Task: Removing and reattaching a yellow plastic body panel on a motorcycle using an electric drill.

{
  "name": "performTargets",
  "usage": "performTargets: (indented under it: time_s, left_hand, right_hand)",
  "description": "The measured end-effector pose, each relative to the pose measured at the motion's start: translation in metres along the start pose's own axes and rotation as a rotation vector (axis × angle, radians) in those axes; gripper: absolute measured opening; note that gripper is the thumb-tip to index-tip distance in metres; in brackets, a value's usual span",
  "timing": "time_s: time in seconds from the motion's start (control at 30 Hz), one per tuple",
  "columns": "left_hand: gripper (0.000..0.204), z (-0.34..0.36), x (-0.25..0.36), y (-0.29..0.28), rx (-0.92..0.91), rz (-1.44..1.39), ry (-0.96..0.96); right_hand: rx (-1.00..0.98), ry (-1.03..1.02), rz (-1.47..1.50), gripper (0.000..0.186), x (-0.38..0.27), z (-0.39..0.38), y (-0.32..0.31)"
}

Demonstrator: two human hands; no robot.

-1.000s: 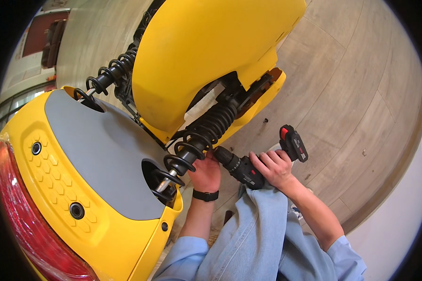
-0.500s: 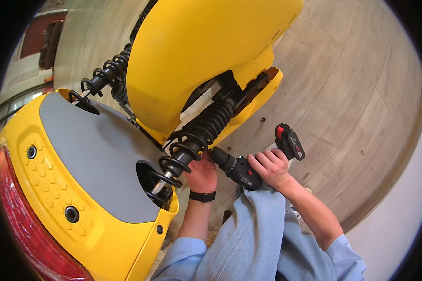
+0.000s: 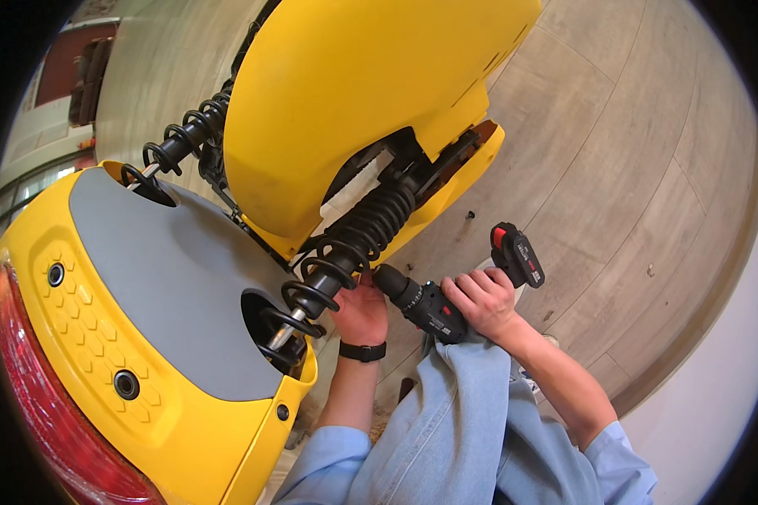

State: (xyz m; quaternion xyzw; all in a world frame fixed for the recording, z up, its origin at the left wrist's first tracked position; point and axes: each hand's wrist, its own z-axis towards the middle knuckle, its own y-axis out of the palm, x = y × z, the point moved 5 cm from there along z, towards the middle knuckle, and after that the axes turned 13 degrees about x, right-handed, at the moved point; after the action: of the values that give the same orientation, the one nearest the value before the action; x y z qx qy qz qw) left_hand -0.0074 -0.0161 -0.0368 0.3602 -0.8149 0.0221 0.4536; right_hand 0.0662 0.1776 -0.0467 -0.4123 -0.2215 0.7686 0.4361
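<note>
A black cordless drill (image 3: pixel 434 311) with a red-marked battery pack is gripped by its handle in my right hand (image 3: pixel 482 301), fingers wrapped round it. Its chuck points up and left, toward the lower side of the nearer black coil-spring shock absorber (image 3: pixel 345 252). Close beside the chuck, my left hand (image 3: pixel 364 310) reaches in under the spring, palm up. The shock absorber and the chuck hide most of its fingers, so what they hold or touch cannot be made out. The shock's silver rod enters an opening in the yellow and grey body panel (image 3: pixel 202 278).
A large yellow shell (image 3: pixel 345 93) rises ahead, with a second shock absorber (image 3: pixel 189 139) at far left. A plastic-wrapped red light (image 3: pixel 59 412) lines the panel's left edge. A small dark bolt-like part (image 3: pixel 470 215) lies on the plank floor (image 3: pixel 598 168). Denim-covered legs (image 3: pixel 446 421) are below.
The whole view has shifted very slightly. My hands and the drill keep the same places against the shock absorber.
</note>
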Motion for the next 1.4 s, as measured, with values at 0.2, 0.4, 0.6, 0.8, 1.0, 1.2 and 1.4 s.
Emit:
performTargets:
  time_s: [0.2, 0.4, 0.6, 0.8, 1.0, 1.2, 1.4]
  left_hand:
    - [0.061, 0.004, -0.001, 0.002, -0.009, 0.044, 0.003]
    - [0.061, 0.002, 0.004, 0.008, 0.032, 0.076, -0.011]
    - [0.061, 0.004, -0.003, 0.002, 0.02, 0.092, -0.027]
    - [0.061, 0.002, 0.002, 0.009, 0.006, 0.105, 0.007]
    - [0.062, 0.006, 0.003, 0.009, 0.04, 0.085, 0.022]
    - [0.069, 0.01, 0.0, 0.001, 0.053, 0.072, -0.051]
    - [0.074, 0.012, 0.001, 0.002, 0.076, 0.096, -0.048]
  right_hand:
    - [-0.009, 0.013, 0.002, 0.018, 0.0, 0.002, 0.0]
    - [-0.028, 0.042, -0.009, 0.019, -0.005, 0.005, -0.003]
    - [-0.051, 0.041, -0.003, 0.019, -0.003, -0.001, -0.002]
    - [-0.028, 0.038, -0.008, 0.019, -0.003, 0.002, -0.004]
    - [0.0, 0.001, -0.05, 0.016, -0.004, 0.005, -0.006]
    - [0.002, 0.006, -0.053, 0.019, -0.001, 0.002, -0.008]
    - [0.04, 0.006, -0.052, 0.018, 0.002, -0.002, -0.008]
